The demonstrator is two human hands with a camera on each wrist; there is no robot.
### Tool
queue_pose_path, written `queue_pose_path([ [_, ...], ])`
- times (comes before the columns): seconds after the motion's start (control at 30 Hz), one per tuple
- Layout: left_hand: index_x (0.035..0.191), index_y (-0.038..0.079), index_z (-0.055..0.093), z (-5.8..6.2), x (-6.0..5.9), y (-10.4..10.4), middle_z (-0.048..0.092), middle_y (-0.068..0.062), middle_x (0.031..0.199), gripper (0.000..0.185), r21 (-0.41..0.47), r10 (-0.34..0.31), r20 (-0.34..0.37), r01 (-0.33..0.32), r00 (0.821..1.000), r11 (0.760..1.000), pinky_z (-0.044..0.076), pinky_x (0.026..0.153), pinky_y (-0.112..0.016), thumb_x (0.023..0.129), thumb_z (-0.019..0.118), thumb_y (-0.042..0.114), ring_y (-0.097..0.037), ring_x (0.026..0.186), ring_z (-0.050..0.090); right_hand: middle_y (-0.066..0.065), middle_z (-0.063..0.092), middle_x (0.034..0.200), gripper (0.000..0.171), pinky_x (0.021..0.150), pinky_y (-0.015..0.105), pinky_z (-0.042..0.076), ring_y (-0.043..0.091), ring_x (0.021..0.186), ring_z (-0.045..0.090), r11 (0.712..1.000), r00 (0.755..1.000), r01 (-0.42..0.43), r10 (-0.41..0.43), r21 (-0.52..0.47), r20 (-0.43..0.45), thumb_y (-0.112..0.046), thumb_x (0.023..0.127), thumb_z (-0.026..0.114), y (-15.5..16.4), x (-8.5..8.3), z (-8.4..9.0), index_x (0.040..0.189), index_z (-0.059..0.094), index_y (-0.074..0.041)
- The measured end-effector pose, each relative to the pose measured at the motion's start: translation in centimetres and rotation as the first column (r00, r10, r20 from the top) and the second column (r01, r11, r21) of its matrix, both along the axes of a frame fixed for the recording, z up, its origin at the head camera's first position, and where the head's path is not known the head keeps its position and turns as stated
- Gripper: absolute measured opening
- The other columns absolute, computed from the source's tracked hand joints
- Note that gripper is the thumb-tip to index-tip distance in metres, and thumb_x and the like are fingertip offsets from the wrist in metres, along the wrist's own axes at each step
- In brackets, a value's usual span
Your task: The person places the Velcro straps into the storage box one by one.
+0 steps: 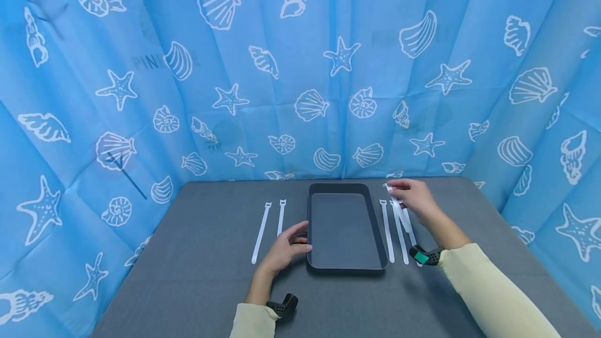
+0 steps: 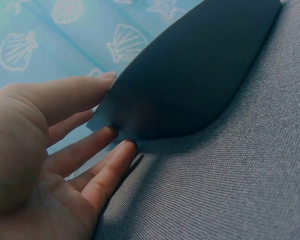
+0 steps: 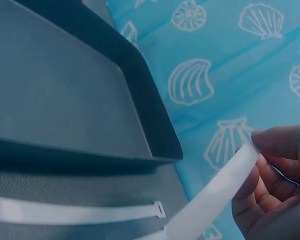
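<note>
At the far left of the grey tabletop, two white hook-and-loop straps lie side by side, running away from the person, just left of a dark rectangular tray. The left hand rests beside the tray's left wall, fingers straight and relaxed with nothing in its grasp; the left wrist view shows the fingertips touching the tray's outer wall near the tabletop. The tray sits at the middle of the tabletop, long side running away from the person, its inside bare. Just right of the tray, two more white straps lie flat and parallel. Over them, the right hand pinches the end of another white strap between thumb and fingers, lifting that end off the tabletop while the rest slopes down toward the surface. A blue curtain printed with shells and starfish surrounds the tabletop.
</note>
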State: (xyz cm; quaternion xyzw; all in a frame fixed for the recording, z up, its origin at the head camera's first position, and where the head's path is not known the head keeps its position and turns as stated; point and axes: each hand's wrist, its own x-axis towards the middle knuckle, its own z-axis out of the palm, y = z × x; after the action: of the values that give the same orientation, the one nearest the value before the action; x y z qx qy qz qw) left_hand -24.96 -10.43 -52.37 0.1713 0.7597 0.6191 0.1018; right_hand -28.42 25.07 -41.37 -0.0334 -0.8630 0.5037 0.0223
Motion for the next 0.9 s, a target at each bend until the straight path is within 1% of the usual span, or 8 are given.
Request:
queue_pose_path([
  [0.27, 0.147, 0.011, 0.043, 0.1, 0.2, 0.1, 0.047, -0.014, 0.142, 0.061, 0.006, 0.009, 0.003, -0.009, 1.0, 1.0, 0.049, 0.092, -0.041, 0.091, 0.068, 0.014, -0.028, 0.113, 0.055, 0.022, 0.059, 0.119, 0.035, 0.071, 0.037, 0.052, 0.033, 0.099, 0.055, 0.998, 0.999, -0.051, 0.051, -0.047, 0.009, -0.011, 0.099, 0.055, -2.1, -0.7, -0.3, 0.13, 0.056, 0.004],
  [0.43, 0.147, 0.009, 0.042, 0.1, 0.2, 0.1, 0.047, -0.017, 0.142, 0.061, 0.006, 0.009, -0.009, -0.009, 1.0, 1.0, 0.049, 0.092, -0.041, 0.092, 0.067, 0.013, -0.029, 0.113, 0.055, 0.021, 0.06, 0.119, 0.033, 0.074, 0.04, 0.053, 0.029, 0.097, 0.058, 0.995, 0.997, -0.066, 0.068, -0.077, 0.022, -0.01, 0.099, 0.055, -3.8, -1.1, -0.8, 0.129, 0.057, 0.004],
  [0.63, 0.146, 0.011, 0.043, -0.1, 0.1, 0.2, 0.048, -0.014, 0.14, 0.06, -0.004, 0.025, -0.013, -0.025, 1.0, 1.0, 0.05, 0.092, -0.04, 0.092, 0.068, 0.016, -0.027, 0.112, 0.056, 0.018, 0.062, 0.115, 0.031, 0.073, 0.035, 0.054, 0.026, 0.095, 0.059, 0.988, 0.996, -0.07, 0.077, -0.134, 0.049, -0.008, 0.097, 0.057, -5.8, -1.6, -1.9, 0.127, 0.059, 0.002],
  [0.77, 0.146, 0.012, 0.043, -0.1, 0.2, 0.3, 0.049, -0.014, 0.14, 0.06, -0.005, 0.028, -0.014, -0.028, 1.0, 1.0, 0.049, 0.092, -0.041, 0.092, 0.068, 0.016, -0.028, 0.113, 0.056, 0.016, 0.063, 0.109, 0.03, 0.074, 0.036, 0.054, 0.027, 0.092, 0.059, 0.982, 0.994, -0.072, 0.085, -0.173, 0.069, -0.008, 0.098, 0.057, -7.1, -1.6, -2.5, 0.126, 0.06, 0.002],
  [0.9, 0.146, 0.013, 0.044, -0.1, 0.3, 0.2, 0.049, -0.013, 0.139, 0.06, -0.002, 0.034, 0.0, -0.034, 0.999, 0.999, 0.049, 0.092, -0.042, 0.091, 0.068, 0.014, -0.027, 0.112, 0.056, 0.014, 0.063, 0.107, 0.029, 0.074, 0.035, 0.053, 0.026, 0.091, 0.059, 0.978, 0.993, -0.058, 0.077, -0.2, 0.093, -0.009, 0.097, 0.057, -7.9, -1.7, -3.0, 0.125, 0.061, -0.001],
])
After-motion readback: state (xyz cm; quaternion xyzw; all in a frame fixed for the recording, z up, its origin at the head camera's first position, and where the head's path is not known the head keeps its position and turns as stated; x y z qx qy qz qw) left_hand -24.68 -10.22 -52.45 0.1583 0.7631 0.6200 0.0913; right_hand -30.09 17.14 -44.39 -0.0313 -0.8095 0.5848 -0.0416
